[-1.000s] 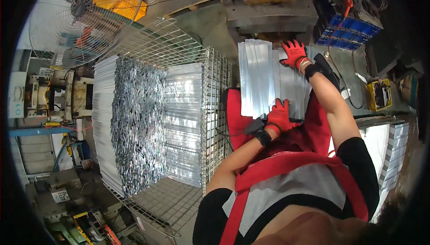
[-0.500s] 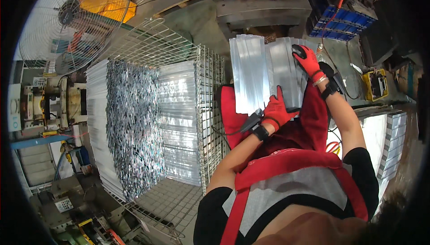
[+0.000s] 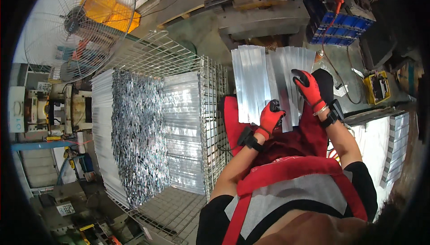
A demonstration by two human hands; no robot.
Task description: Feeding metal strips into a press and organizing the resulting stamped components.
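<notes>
Both my hands wear red gloves with black palms and fingertips, above flat silvery metal strips (image 3: 251, 81) lying across my lap on the red apron (image 3: 295, 143). The strips form two bundles side by side. In the right bundle (image 3: 295, 61), some strips are fanned and jut nearer to me. My left hand (image 3: 271, 117) is at the near end between the bundles, fingers curled in; whatever they hold is hidden. Over the right side of the right bundle is my right hand (image 3: 310, 91), thumb and fingers curved but apart.
To the left stands a wire mesh basket (image 3: 214, 124) with stacked strips and a band of thin shiny pieces (image 3: 139, 137). A caged fan (image 3: 78, 23) is behind it. Blue crates (image 3: 336, 25) and a yellow bin (image 3: 378, 87) are to the right.
My left hand's pointing finger has curled in. My right hand has come nearer to me from the far end of the strips. Strips in the right bundle have shifted and fanned out.
</notes>
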